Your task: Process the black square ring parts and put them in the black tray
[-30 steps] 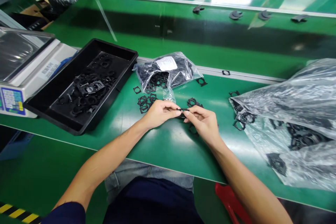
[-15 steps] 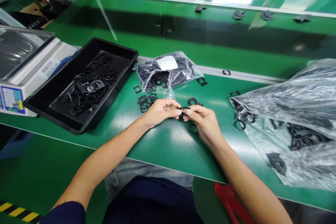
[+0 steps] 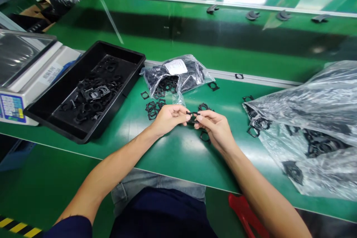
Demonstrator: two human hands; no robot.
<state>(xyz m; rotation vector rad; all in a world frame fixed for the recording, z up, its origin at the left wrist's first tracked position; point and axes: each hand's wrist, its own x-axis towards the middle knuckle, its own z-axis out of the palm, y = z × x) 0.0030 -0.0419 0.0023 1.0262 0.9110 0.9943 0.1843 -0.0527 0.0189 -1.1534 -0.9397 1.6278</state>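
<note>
Left hand (image 3: 170, 119) and right hand (image 3: 216, 125), at centre frame in the head view: each pinching one side of a small black ring plate (image 3: 193, 113) between thumb and fingers. Seen nearly edge-on, so impossible to tell whether one piece or two together.

Compared with a second ago, fingertips slightly farther apart, with more dark edge exposed between them. Judging by that, still being worked by both hands, neither let go nor set down.

Around them on the green surface (image 3: 167, 152): loose ring plates (image 3: 152, 110) just left of the fingers, a labelled plastic bag (image 3: 192, 67) beyond, a black tray (image 3: 132, 57) at left, a larger plastic bag (image 3: 315, 108) at right.
</note>
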